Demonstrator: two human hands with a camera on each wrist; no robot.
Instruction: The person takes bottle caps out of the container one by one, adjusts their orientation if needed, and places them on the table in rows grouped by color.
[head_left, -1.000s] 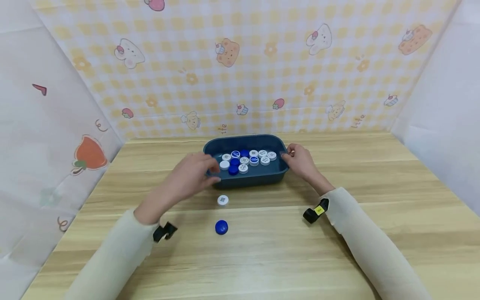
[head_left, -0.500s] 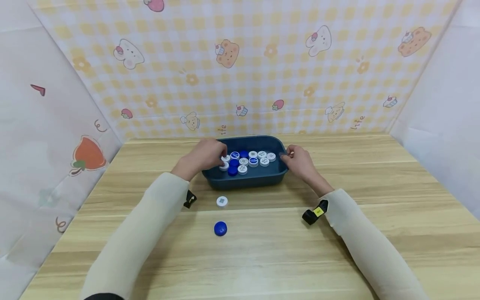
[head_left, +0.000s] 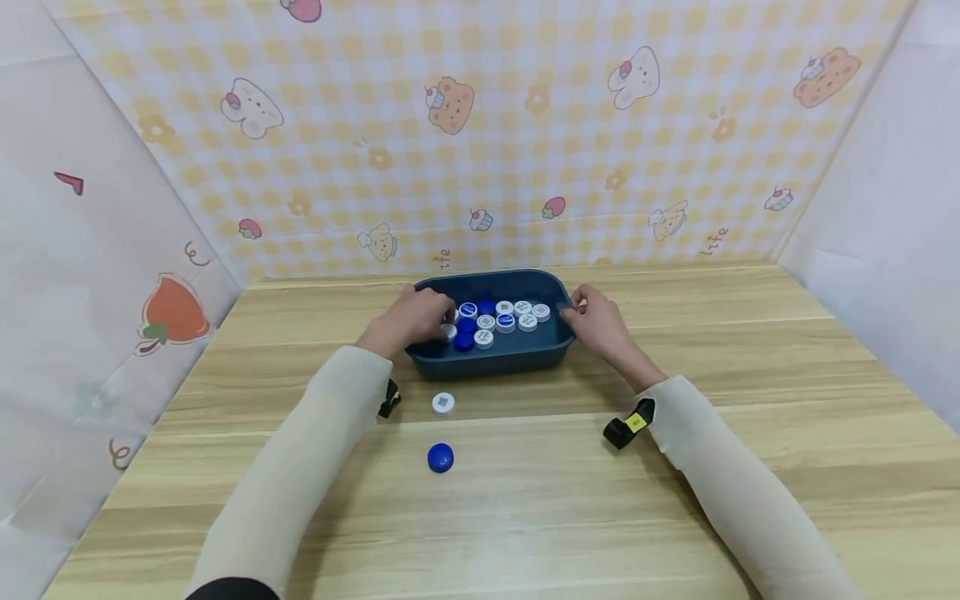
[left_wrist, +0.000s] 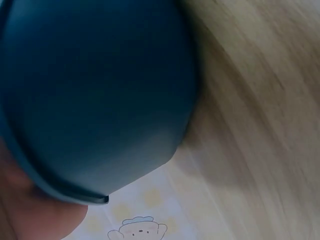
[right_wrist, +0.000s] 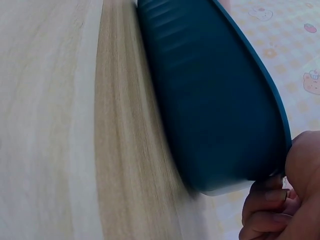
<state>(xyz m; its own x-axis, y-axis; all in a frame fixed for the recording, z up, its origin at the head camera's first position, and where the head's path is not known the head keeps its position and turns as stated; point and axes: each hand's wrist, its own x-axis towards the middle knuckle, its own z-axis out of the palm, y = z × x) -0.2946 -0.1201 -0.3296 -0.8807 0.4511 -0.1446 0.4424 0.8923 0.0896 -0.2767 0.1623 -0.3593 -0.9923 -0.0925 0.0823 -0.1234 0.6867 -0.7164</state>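
Note:
In the head view, a dark teal plastic tray [head_left: 487, 365] holds several white and blue bottle caps. My left hand [head_left: 415, 317] reaches over the tray's left end with curled fingers among the white caps. It partly covers a white bottle cap [head_left: 450, 332]; whether it pinches one is hidden. At the opposite end, my right hand [head_left: 597, 321] pinches the tray's rim between thumb and fingers, as the right wrist view also shows, with the curled fingers [right_wrist: 267, 200] below the rim. The left wrist view shows mostly the tray's outer wall [left_wrist: 100, 100].
In front of the tray, a white cap [head_left: 443, 403] with a printed square lies on the wood-grain table [head_left: 540, 500]. A blue cap [head_left: 440, 457] lies nearer to me. A yellow-checked backdrop [head_left: 495, 133] stands close behind the tray.
My left hand has moved from in front of the tray's left end into it, over the white caps, and then shifted slightly right. The right hand keeps its grip on the rim.

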